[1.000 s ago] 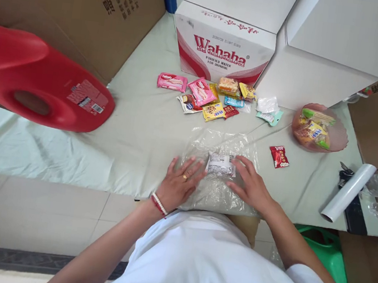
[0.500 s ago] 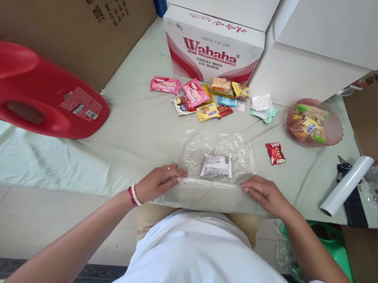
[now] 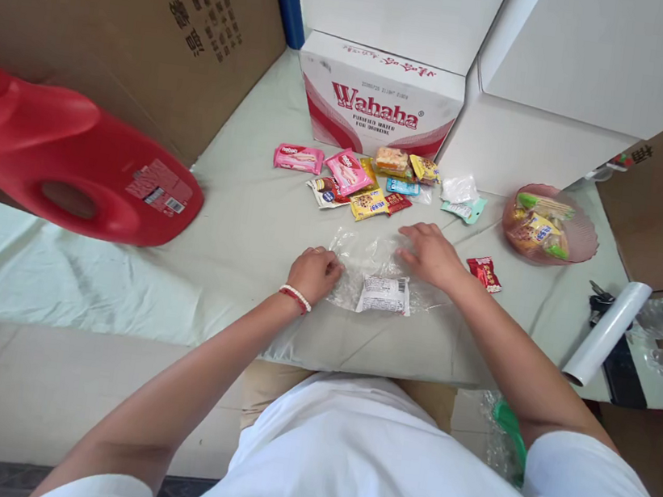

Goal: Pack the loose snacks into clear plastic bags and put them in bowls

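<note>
A sheet of clear plastic film (image 3: 361, 250) lies crinkled on the table in front of me. On its near part rests a small white snack packet (image 3: 385, 295) covered in fine print, with a barcode at one end. My left hand (image 3: 314, 273) is at the film's left edge, its fingers curled and pinched on the plastic. Over the far right part of the film is my right hand (image 3: 433, 255), fingers apart and holding nothing. A small red packet (image 3: 484, 274) lies just beyond my right wrist.
Several snack packets (image 3: 347, 173) lie in front of the Wahaha carton (image 3: 379, 112). A pink bowl (image 3: 582, 245) of snacks stands to the right, with a white roll (image 3: 607, 334) and keys (image 3: 600, 296) nearer. A red jug (image 3: 111, 162) lies left.
Both hands have moved away from my body, from the film's near corners to its left edge and far right part. My right hand has let go, and the film's near edge sits closer to the packet.
</note>
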Tool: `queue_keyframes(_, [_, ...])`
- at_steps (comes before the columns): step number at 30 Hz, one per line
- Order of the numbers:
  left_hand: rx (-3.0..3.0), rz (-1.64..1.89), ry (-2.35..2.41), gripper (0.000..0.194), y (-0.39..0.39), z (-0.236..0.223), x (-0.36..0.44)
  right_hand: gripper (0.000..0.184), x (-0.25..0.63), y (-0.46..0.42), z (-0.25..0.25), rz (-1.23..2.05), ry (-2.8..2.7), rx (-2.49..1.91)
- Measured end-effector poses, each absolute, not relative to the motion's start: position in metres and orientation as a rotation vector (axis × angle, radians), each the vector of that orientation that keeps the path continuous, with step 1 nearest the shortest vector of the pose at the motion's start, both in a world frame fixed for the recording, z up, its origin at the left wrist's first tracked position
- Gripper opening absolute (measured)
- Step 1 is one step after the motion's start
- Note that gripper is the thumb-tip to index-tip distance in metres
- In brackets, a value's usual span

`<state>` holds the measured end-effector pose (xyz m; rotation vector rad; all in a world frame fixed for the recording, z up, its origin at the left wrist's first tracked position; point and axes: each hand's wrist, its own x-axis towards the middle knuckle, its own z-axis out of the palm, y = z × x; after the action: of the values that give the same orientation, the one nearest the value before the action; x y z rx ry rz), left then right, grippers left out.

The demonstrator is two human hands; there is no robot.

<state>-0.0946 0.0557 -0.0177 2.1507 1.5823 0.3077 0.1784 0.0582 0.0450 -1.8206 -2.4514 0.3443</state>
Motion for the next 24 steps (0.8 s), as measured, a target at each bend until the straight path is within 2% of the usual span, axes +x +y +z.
queue_keyframes(2, [2.092,0.357,1.664,0.02,0.054,-0.016,-0.091,0.064,0.159,0.075,0.039,0.399,-2.515,-1.864])
queue_keyframes(3, [2.066,0.399,1.723,0.023,0.052,-0.014,-0.09,0.065,0.152,0.082,0.035,0.433,-2.545,-1.902])
queue_keyframes(6, [2.085,0.604,1.916,0.038,0.042,-0.003,-0.086,0.048,0.142,0.097,0.026,0.522,-2.574,-1.974])
queue_keyframes(9, [2.256,0.723,1.868,0.033,0.025,0.007,-0.084,0.03,0.143,0.102,0.022,0.578,-2.565,-1.978])
queue_keyframes(12, [2.479,0.565,1.422,0.033,0.015,0.013,-0.079,0.017,0.145,0.103,0.022,0.628,-2.548,-1.993])
queue_keyframes(15, [2.585,0.452,1.109,0.034,0.018,0.011,-0.072,0.015,0.144,0.102,0.024,0.684,-2.539,-1.997])
queue_keyframes(19, [2.502,0.416,1.305,0.034,0.032,0.003,-0.069,0.016,0.142,0.101,0.028,0.729,-2.524,-1.969])
queue_keyframes(22, [2.403,0.394,1.479,0.045,0.039,-0.003,-0.07,0.017,0.142,0.098,0.029,0.776,-2.475,-1.938])
queue_keyframes(24, [2.381,0.368,1.506,0.043,0.041,-0.007,-0.07,0.018,0.143,0.096,0.028,0.8,-2.444,-1.913])
